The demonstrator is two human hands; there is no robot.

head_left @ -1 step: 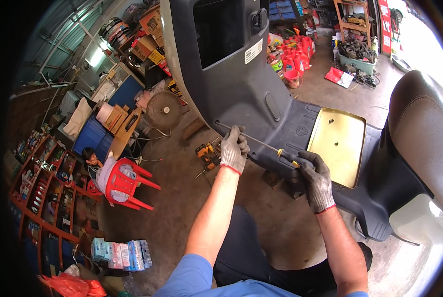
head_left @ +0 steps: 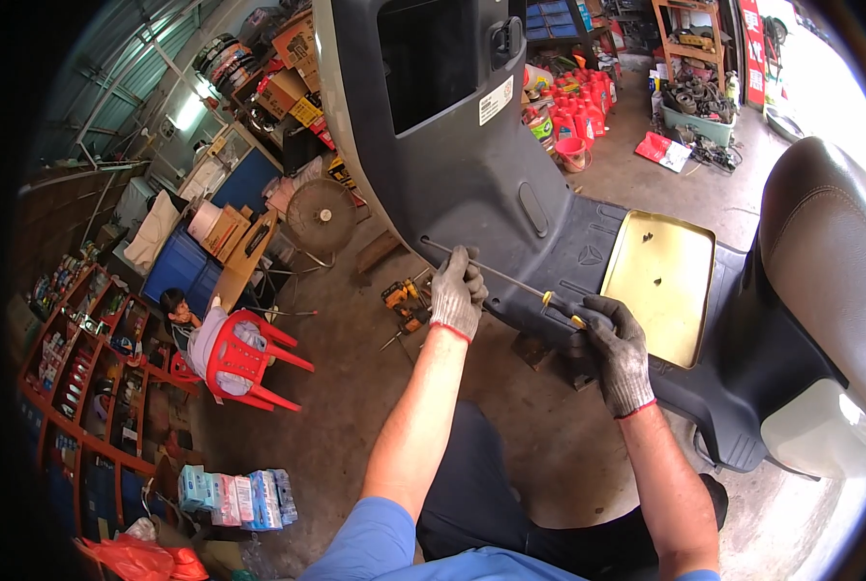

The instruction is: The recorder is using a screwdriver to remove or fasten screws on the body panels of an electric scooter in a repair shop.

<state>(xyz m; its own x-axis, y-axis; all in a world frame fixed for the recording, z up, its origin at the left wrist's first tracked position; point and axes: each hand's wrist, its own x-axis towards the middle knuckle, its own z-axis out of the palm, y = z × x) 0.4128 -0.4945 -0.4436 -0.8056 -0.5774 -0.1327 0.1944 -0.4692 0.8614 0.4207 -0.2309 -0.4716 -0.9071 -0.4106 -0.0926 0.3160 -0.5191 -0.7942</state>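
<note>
A long screwdriver (head_left: 513,281) with a yellow and dark handle slants across the front of a scooter's grey leg shield (head_left: 491,179). Its tip meets a small round hole at the panel's lower left edge. My right hand (head_left: 621,353), in a worn grey knit glove, is closed round the handle. Closer to the tip, my gloved left hand (head_left: 458,295) has its fingers closed on the thin shaft. A yellow tray (head_left: 660,310) lies on the scooter's footboard, right of my hands, with two small dark pieces on it.
The scooter seat (head_left: 820,232) rises at the right. On the floor to the left are a yellow-black power drill (head_left: 406,300), a standing fan (head_left: 322,215) and a red chair (head_left: 244,360) with a person seated. Stacked packs (head_left: 239,498) stand at lower left; red bottles (head_left: 583,102) stand behind the scooter.
</note>
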